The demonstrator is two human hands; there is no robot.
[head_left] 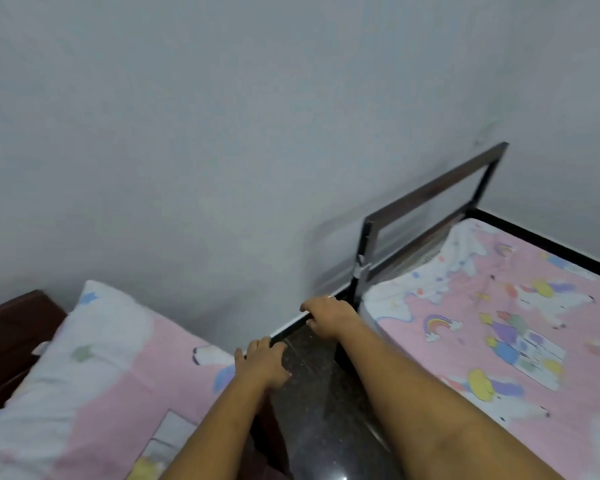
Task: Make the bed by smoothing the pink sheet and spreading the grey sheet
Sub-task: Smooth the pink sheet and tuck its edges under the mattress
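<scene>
Both your hands hang over the dark floor strip (pixel 312 393) between two beds: left hand (pixel 262 362) nearer you, right hand (pixel 326 317) toward the strip's far end, the fingers of each loosely curled and holding nothing. The pink sheet (pixel 499 341) lies right of the strip, its corner at the strip's far end bunched beneath the bed rail (pixel 430 188). No grey sheet is in view. Pull that corner hard and it may snag on the rail or slip off the mattress.

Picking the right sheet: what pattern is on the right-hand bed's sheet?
The sheet is pink with rainbows and cartoon figures; head view.
</scene>
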